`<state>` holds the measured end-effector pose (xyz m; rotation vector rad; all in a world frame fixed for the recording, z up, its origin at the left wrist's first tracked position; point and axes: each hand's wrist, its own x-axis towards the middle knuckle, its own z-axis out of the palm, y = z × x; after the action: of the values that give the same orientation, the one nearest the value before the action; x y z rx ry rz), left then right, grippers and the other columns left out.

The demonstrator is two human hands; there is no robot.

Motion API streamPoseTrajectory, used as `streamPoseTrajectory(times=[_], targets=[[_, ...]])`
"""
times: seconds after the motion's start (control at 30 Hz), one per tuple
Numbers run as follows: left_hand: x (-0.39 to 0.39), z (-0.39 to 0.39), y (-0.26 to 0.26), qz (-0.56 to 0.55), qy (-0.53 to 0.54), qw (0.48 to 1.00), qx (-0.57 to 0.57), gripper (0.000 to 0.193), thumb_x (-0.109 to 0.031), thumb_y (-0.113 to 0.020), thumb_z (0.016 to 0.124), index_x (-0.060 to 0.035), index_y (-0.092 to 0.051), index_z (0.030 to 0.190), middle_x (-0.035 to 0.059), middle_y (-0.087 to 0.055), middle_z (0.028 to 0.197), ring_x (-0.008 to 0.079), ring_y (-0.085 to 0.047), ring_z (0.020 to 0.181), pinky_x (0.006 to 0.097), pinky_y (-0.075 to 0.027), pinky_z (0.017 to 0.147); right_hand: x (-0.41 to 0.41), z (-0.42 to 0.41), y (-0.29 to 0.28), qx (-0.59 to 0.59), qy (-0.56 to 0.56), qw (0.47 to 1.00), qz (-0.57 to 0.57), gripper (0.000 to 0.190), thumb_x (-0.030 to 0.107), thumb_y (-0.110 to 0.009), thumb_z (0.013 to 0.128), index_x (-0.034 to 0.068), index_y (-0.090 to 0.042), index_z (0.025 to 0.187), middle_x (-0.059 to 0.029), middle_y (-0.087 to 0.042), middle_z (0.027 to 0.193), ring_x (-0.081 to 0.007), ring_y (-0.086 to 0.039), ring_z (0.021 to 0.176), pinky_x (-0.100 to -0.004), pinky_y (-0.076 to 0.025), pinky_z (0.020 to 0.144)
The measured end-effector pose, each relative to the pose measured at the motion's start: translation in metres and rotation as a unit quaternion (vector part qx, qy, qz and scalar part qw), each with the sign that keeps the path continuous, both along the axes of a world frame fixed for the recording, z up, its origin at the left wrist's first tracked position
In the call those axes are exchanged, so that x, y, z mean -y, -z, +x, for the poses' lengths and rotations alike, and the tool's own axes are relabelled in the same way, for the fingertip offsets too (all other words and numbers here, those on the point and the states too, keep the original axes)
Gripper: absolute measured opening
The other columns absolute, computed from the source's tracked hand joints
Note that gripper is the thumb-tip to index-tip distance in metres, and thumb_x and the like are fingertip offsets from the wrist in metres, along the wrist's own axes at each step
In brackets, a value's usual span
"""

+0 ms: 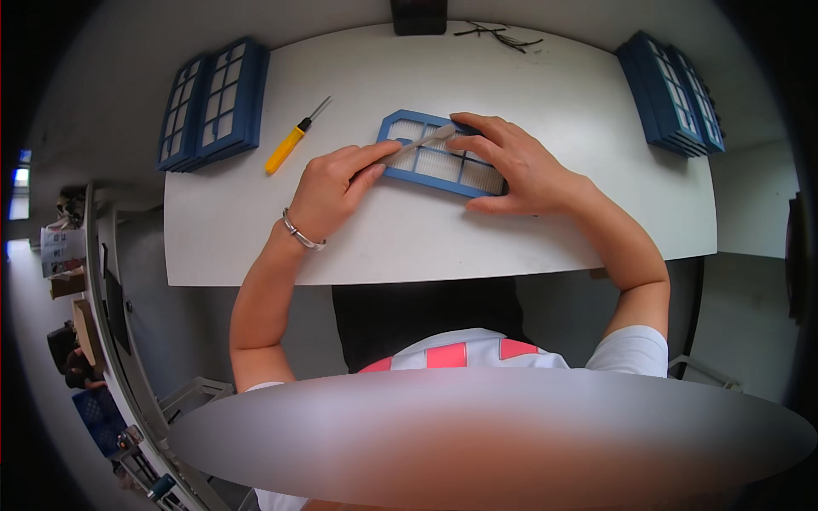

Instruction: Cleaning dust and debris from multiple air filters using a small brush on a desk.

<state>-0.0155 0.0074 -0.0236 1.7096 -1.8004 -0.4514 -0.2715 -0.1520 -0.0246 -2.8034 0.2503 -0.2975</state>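
A blue-framed pleated air filter [434, 153] lies flat and slightly slanted on the white table in front of me. My left hand [348, 175] pinches a slim grey tool [425, 138], which looks like a brush or scraper; its wider end rests over the filter's grid. Spread over the filter's right end is my right hand [511, 163], its fingertips at the upper edge and on the grid and its thumb near the lower edge. To the left lies a screwdriver [285, 148] with a yellow handle.
Stacks of similar blue filters stand at the table's left [223, 96] and right [668, 96] edges. Thin dark strips [501, 37] lie at the far edge, beside a black object [418, 18]. Another person [80, 367] is at a distant bench on the left.
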Motion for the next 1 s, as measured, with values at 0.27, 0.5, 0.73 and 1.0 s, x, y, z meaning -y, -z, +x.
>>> streamPoseTrajectory(times=[0.27,0.5,0.73,1.0], targets=[[-0.003,0.005,-0.005,0.012,0.033,0.999,-0.041,0.031,-0.01,-0.063,0.091,-0.0074,-0.071,0.12,0.013,-0.075,0.105,0.0188,-0.07,0.085,0.0267,-0.053,0.075,0.001,0.0,0.0,-0.001,-0.013,1.0,0.013,0.07,0.042,-0.08,0.074,0.015,-0.05,0.132,-0.0206,-0.039,0.149,-0.0391,-0.044,0.133,-0.0482,-0.039,0.11],[-0.003,0.006,-0.008,0.059,0.015,0.996,-0.063,0.031,-0.011,-0.062,0.091,-0.007,-0.071,0.12,0.0127,-0.075,0.105,0.0165,-0.069,0.082,0.0257,-0.053,0.075,0.004,-0.001,-0.001,0.004,-0.033,0.999,0.024,0.069,0.043,-0.08,0.074,0.013,-0.051,0.129,-0.0196,-0.04,0.149,-0.0376,-0.047,0.13,-0.0471,-0.041,0.109],[-0.003,0.005,-0.007,0.03,0.028,0.998,-0.044,0.03,-0.011,-0.062,0.091,-0.0062,-0.071,0.119,0.0126,-0.074,0.106,0.0163,-0.069,0.082,0.0254,-0.053,0.075,0.006,-0.001,-0.001,0.012,-0.044,0.999,0.02,0.069,0.043,-0.081,0.073,0.013,-0.052,0.129,-0.0192,-0.041,0.148,-0.0374,-0.048,0.13,-0.047,-0.042,0.108],[-0.005,0.01,-0.014,0.1,0.034,0.992,-0.071,0.03,-0.011,-0.063,0.091,-0.0062,-0.071,0.119,0.0131,-0.074,0.107,0.0164,-0.069,0.083,0.0258,-0.053,0.076,0.008,-0.002,0.0,0.0,-0.053,0.998,0.03,0.068,0.043,-0.081,0.071,0.013,-0.053,0.126,-0.019,-0.041,0.148,-0.0377,-0.046,0.131,-0.0481,-0.041,0.109]])
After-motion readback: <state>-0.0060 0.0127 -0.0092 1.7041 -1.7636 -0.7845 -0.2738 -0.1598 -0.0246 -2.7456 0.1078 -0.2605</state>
